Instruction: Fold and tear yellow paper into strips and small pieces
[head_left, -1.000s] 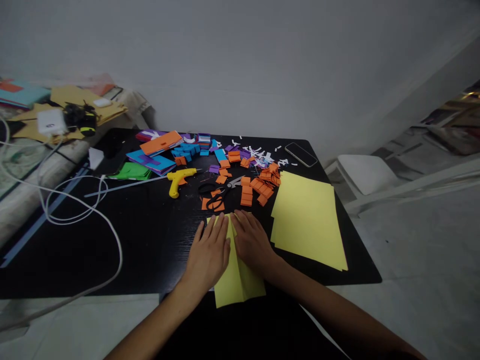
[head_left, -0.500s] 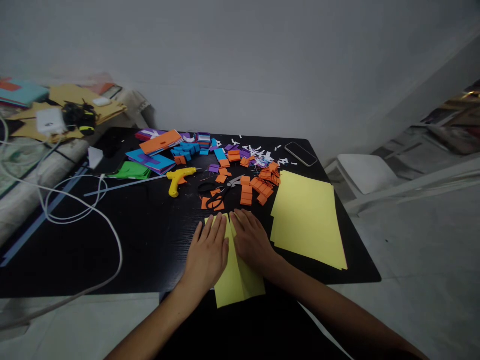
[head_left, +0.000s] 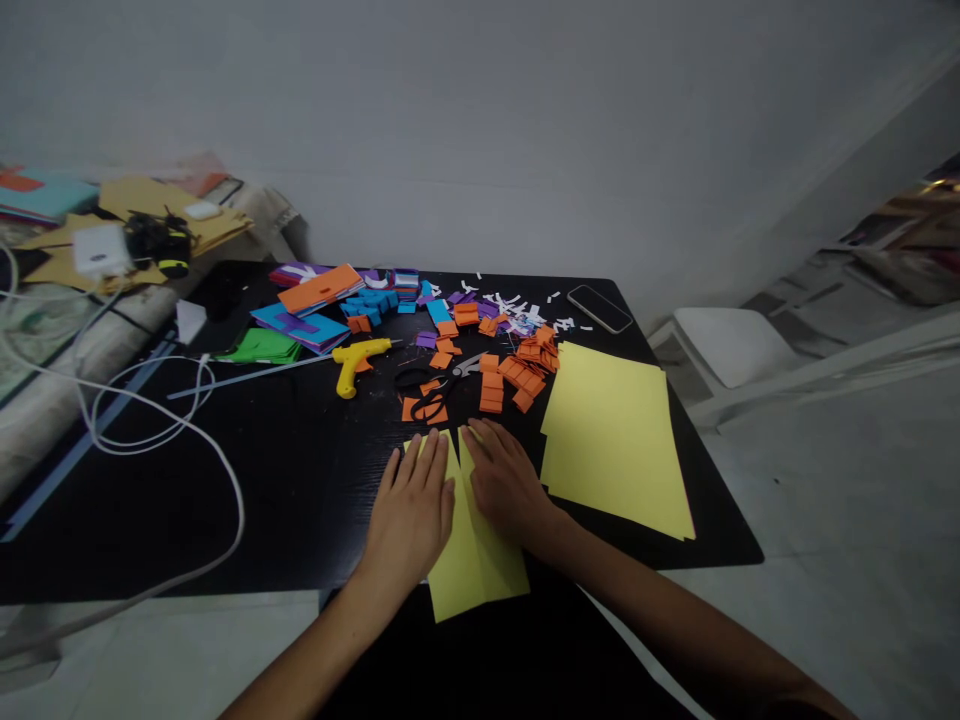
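Note:
A folded yellow sheet point(head_left: 469, 560) lies at the near edge of the black table, its two side flaps meeting near the middle. My left hand point(head_left: 412, 505) rests flat on the left flap, fingers stretched forward. On the right flap presses my right hand point(head_left: 504, 480), its fingers extended and slightly bent near the top edge. Just beyond the hands are black-handled scissors point(head_left: 439, 382) and folded orange paper pieces point(head_left: 491, 385). A stack of yellow sheets point(head_left: 611, 440) lies to the right of my right hand.
A yellow glue gun point(head_left: 358, 362) lies left of the scissors. Behind are coloured paper bundles point(head_left: 322, 290), white scraps point(head_left: 517, 312) and a phone point(head_left: 600, 308). A white cable point(head_left: 225, 450) loops across the left side. A white stool point(head_left: 731, 345) stands at right.
Both hands stay on the yellow sheet. My left hand has shifted slightly left, and the gap between the flaps at the top looks a little wider.

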